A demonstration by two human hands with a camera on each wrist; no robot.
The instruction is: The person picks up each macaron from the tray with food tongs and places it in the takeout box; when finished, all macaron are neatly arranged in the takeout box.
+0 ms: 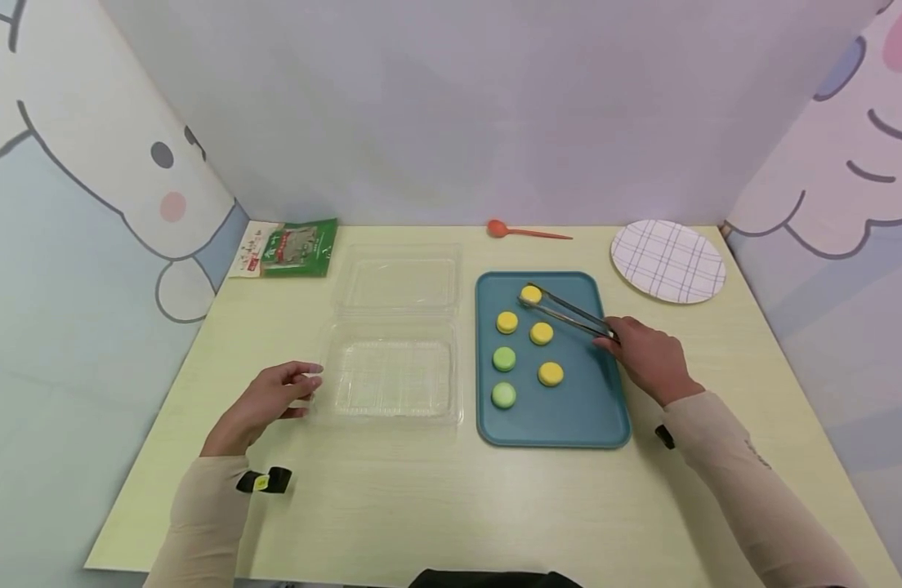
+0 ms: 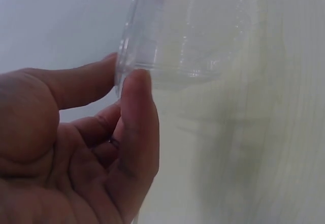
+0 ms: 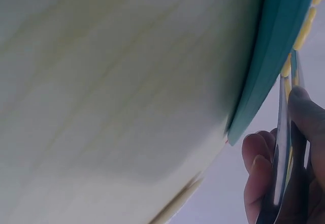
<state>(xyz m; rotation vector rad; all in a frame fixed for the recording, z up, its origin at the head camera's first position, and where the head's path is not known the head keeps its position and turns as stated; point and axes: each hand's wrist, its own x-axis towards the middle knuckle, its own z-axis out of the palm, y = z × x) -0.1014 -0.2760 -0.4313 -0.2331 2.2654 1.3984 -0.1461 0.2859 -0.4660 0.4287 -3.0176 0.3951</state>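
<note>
My right hand [image 1: 651, 357] grips metal tongs [image 1: 569, 314] over the blue tray [image 1: 576, 416]. The tips of the tongs stand on either side of a yellow macaron [image 1: 530, 295] near the tray's far edge. Three more yellow macarons [image 1: 542, 333] and two green macarons [image 1: 504, 395] lie on the tray. In the right wrist view, thumb and fingers close around the tongs [image 3: 282, 148]. At the left, my left hand [image 1: 270, 400] pinches the rim of a clear plastic box [image 1: 392, 376] between thumb and fingers, as the left wrist view shows. The box lies with its lid [image 1: 399, 278] folded back.
A green and white packet [image 1: 292, 249] lies at the back left. By the back wall is a red spoon [image 1: 524, 233], and a checked plate [image 1: 667, 261] sits at the back right. Walls border the table at the back and both sides.
</note>
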